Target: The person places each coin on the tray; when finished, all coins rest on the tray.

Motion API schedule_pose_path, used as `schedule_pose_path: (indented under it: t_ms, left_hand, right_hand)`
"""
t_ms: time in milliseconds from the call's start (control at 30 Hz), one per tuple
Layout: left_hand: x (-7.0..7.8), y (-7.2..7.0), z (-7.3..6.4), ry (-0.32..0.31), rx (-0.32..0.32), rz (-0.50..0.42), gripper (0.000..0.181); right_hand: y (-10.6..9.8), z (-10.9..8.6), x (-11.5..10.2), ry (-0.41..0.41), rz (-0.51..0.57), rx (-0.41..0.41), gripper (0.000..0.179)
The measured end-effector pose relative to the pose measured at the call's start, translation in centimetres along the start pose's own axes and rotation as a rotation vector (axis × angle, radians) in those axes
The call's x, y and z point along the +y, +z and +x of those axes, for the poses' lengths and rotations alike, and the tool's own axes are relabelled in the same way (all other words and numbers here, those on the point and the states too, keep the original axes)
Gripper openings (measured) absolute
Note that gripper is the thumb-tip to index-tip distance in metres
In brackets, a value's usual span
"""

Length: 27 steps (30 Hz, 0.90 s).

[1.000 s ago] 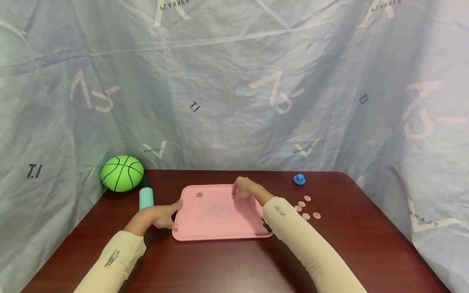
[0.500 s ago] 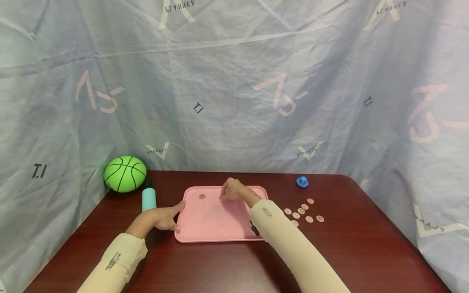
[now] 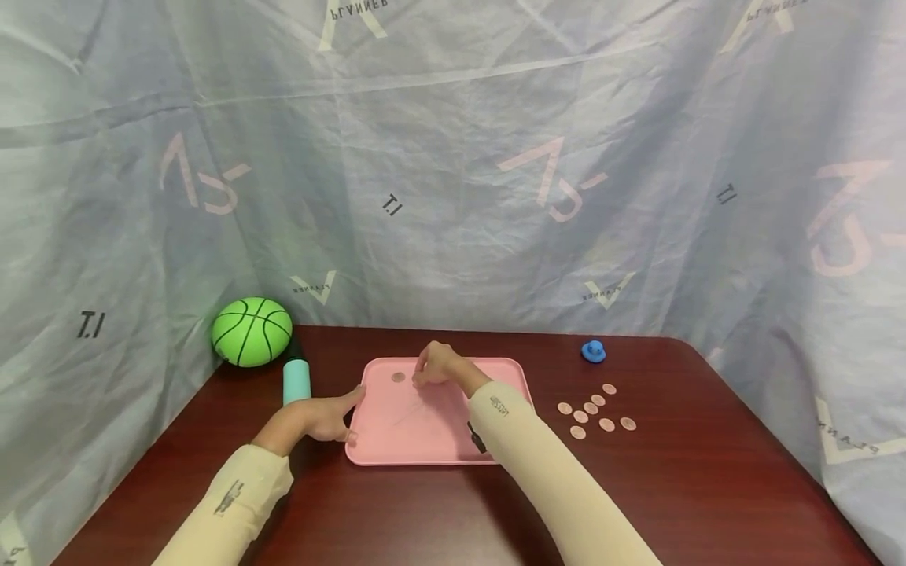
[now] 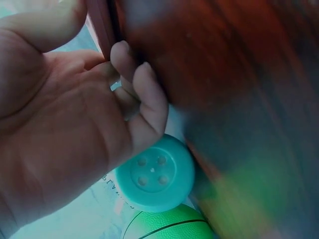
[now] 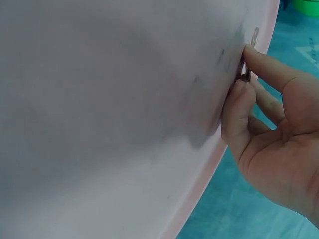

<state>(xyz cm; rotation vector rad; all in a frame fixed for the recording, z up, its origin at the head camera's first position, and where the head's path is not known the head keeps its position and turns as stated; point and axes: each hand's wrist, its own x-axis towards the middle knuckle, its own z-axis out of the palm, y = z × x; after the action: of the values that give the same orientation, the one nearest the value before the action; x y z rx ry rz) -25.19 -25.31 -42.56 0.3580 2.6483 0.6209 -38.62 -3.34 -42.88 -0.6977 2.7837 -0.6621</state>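
A pink tray lies on the dark red table. My left hand holds its left edge, thumb and a fingertip on the rim. In the left wrist view, the other fingers curl beside the rim. Over the tray's far part, my right hand reaches down with a thin coin pinched between thumb and finger. Just left of it, another coin lies flat on the tray. Several loose coins are scattered on the table right of the tray.
A green ball sits at the far left corner. Beside it lies a turquoise bottle, close behind my left hand. A small blue rubber duck stands at the back right. A grey printed curtain hangs behind the table.
My right hand has moved left across the tray, closer to the coin lying there. The coins on the table show more fully as my sleeve uncovers them. My left hand keeps its place.
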Motion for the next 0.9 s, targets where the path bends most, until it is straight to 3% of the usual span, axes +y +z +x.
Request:
schedule_pose_path:
  t_ms: [367, 900]
  left_hand:
    - [0.4, 0.1, 0.1, -0.013, -0.011, 0.01, 0.093]
    - [0.5, 0.3, 0.1, -0.014, -0.02, 0.006, 0.093]
  right_hand:
    - [0.4, -0.1, 1.2, -0.025, 0.131, 0.043, 0.02]
    - [0.5, -0.1, 2.3, -0.037, 0.129, 0.04, 0.022]
